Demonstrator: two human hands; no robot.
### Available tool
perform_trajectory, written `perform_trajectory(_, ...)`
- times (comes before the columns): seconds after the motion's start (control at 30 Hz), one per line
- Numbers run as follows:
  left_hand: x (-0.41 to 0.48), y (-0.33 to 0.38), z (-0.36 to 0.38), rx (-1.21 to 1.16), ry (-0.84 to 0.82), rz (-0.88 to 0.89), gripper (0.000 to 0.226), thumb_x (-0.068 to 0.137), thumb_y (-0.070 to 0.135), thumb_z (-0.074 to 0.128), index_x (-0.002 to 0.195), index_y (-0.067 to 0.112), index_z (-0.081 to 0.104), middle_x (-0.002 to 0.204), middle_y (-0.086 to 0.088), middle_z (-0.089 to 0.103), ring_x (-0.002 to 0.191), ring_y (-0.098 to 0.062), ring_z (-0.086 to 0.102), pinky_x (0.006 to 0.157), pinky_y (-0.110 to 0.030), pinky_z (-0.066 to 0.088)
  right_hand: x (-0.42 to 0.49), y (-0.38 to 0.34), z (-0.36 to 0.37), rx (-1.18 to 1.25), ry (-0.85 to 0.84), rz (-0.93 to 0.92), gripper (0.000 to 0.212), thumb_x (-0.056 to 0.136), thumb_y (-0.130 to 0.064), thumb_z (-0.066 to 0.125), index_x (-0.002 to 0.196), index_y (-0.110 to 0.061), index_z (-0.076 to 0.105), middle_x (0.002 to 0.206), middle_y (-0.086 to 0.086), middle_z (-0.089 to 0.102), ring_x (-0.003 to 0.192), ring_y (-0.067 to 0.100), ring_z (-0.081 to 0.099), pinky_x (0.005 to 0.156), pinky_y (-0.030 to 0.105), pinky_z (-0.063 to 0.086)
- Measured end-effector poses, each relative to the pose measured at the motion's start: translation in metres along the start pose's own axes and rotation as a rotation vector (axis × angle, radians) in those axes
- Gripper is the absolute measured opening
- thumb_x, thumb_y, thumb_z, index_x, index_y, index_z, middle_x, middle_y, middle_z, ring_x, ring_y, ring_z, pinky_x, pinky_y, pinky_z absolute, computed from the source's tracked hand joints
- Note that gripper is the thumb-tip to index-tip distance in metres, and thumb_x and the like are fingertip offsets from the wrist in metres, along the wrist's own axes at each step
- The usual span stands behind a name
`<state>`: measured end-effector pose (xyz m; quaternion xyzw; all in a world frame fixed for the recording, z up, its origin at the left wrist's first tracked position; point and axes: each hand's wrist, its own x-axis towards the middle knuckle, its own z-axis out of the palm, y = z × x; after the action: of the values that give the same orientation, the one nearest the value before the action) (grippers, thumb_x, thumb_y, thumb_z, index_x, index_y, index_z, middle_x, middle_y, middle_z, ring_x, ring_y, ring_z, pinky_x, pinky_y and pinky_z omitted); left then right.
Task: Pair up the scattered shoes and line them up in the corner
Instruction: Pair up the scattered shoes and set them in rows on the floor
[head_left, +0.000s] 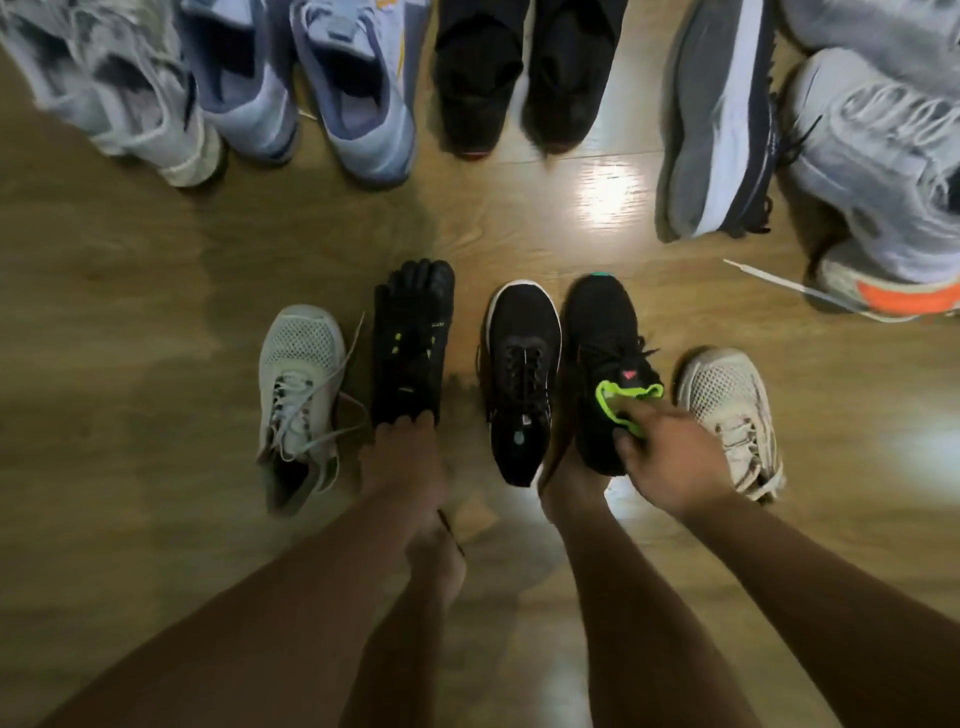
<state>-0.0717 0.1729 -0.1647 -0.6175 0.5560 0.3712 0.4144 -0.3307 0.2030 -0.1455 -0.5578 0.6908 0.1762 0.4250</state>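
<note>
**Both hands on odd black shoes**

Left hand (402, 457): fingers closed together on the heel of the black five-toe shoe (413, 338), which lies on the wood floor (130, 312), toes pointing away from the fingertips.

Right hand (665, 457): fingers and thumb clamp the green collar of the black knit shoe (602, 343).

I read both grips as taking the nearest firm edge for a one-handed lift.

Between the two sets of fingers: a white-soled black sneaker (522, 364). None of the three black shoes match.

Just outside each hand: the left mesh sneaker (298, 374) and the right mesh sneaker (727, 405), likely one pair, split.

Well beyond the fingertips: the pale blue pair (353, 93) and the black pair (519, 78) stand matched.
</note>
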Motion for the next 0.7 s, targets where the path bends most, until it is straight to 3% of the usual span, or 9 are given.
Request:
perform_trajectory(0.07, -0.009, 0.007, 0.009, 0.079, 0.108, 0.047, 0.056, 0.087, 0.028, 0.057, 0.139, 0.02, 0.04, 0.136, -0.007, 0.044, 0.126, -0.029, 0.04, 0.101, -0.045, 0.038, 0.01, -0.001, 0.006, -0.004, -0.083, 0.048, 0.044, 0.096, -0.027, 0.052, 0.139, -0.022, 0.052, 0.134, 0.01, 0.056, 0.121, 0.032, 0.052, 0.095, 0.036, 0.043)
perform_trajectory(0.13, -0.012, 0.013, 0.018, -0.036, 0.123, 0.138, 0.053, 0.085, 0.027, 0.057, 0.136, 0.018, 0.043, 0.135, -0.008, 0.045, 0.122, -0.029, 0.046, 0.099, -0.045, 0.043, 0.011, -0.007, 0.015, 0.093, -0.061, 0.117, 0.04, 0.097, -0.023, 0.051, 0.135, -0.014, 0.057, 0.131, 0.018, 0.057, 0.119, 0.036, 0.052, 0.096, 0.035, 0.041)
perform_trajectory(0.23, -0.004, 0.025, 0.023, -0.474, -0.044, 0.107, 0.051, 0.082, 0.028, 0.059, 0.131, 0.023, 0.049, 0.133, -0.006, 0.052, 0.117, -0.027, 0.055, 0.097, -0.039, 0.048, -0.002, -0.013, 0.014, 0.312, 0.036, 0.225, 0.036, 0.097, -0.019, 0.052, 0.13, -0.007, 0.061, 0.13, 0.021, 0.058, 0.12, 0.038, 0.053, 0.1, 0.035, 0.04)
perform_trajectory(0.3, 0.003, 0.028, 0.019, -0.69, -0.132, 0.04, 0.049, 0.084, 0.032, 0.061, 0.132, 0.026, 0.051, 0.127, 0.0, 0.057, 0.111, -0.022, 0.056, 0.097, -0.034, 0.046, -0.011, -0.013, 0.015, 0.456, 0.105, 0.278, 0.034, 0.098, -0.023, 0.052, 0.127, -0.011, 0.063, 0.125, 0.017, 0.063, 0.114, 0.037, 0.058, 0.1, 0.04, 0.044)
perform_trajectory(0.4, 0.01, 0.024, 0.011, -0.724, -0.164, 0.044, 0.044, 0.091, 0.024, 0.058, 0.134, 0.02, 0.053, 0.128, 0.0, 0.059, 0.108, -0.019, 0.055, 0.089, -0.026, 0.042, -0.025, -0.012, 0.033, 0.524, 0.172, 0.29, 0.026, 0.095, -0.03, 0.054, 0.11, -0.013, 0.066, 0.106, 0.017, 0.068, 0.099, 0.038, 0.064, 0.091, 0.044, 0.05)
perform_trajectory(0.47, 0.012, 0.009, 0.01, -0.655, -0.087, 0.082, 0.037, 0.092, 0.022, 0.056, 0.129, 0.017, 0.058, 0.13, -0.003, 0.06, 0.116, -0.022, 0.056, 0.092, -0.026, 0.043, -0.029, -0.015, 0.053, 0.529, 0.118, 0.357, 0.019, 0.093, -0.025, 0.056, 0.103, -0.011, 0.064, 0.098, 0.02, 0.067, 0.095, 0.04, 0.063, 0.088, 0.046, 0.051)
perform_trajectory(0.57, 0.014, -0.027, 0.015, -0.646, 0.062, 0.077, 0.033, 0.093, 0.02, 0.055, 0.125, 0.017, 0.062, 0.126, -0.004, 0.063, 0.119, -0.024, 0.057, 0.097, -0.028, 0.042, -0.022, -0.008, 0.087, 0.558, -0.024, 0.428, 0.012, 0.087, -0.024, 0.056, 0.098, -0.02, 0.059, 0.107, 0.022, 0.064, 0.101, 0.043, 0.061, 0.09, 0.054, 0.051)
perform_trajectory(0.63, 0.016, -0.057, 0.023, -0.603, 0.234, 0.082, 0.029, 0.089, 0.014, 0.057, 0.117, 0.013, 0.064, 0.117, -0.007, 0.065, 0.111, -0.026, 0.06, 0.095, -0.033, 0.046, -0.021, -0.002, 0.097, 0.456, -0.067, 0.472, 0.014, 0.086, -0.023, 0.057, 0.097, -0.016, 0.059, 0.111, 0.025, 0.063, 0.104, 0.044, 0.06, 0.093, 0.049, 0.05)
perform_trajectory(0.7, 0.006, -0.08, 0.026, -0.498, 0.441, 0.09, 0.024, 0.085, 0.013, 0.055, 0.106, 0.011, 0.065, 0.108, -0.012, 0.063, 0.1, -0.03, 0.061, 0.088, -0.039, 0.048, -0.027, -0.002, 0.096, 0.297, -0.008, 0.435, 0.022, 0.088, -0.013, 0.054, 0.107, -0.011, 0.064, 0.114, 0.025, 0.061, 0.106, 0.045, 0.055, 0.092, 0.035, 0.044)
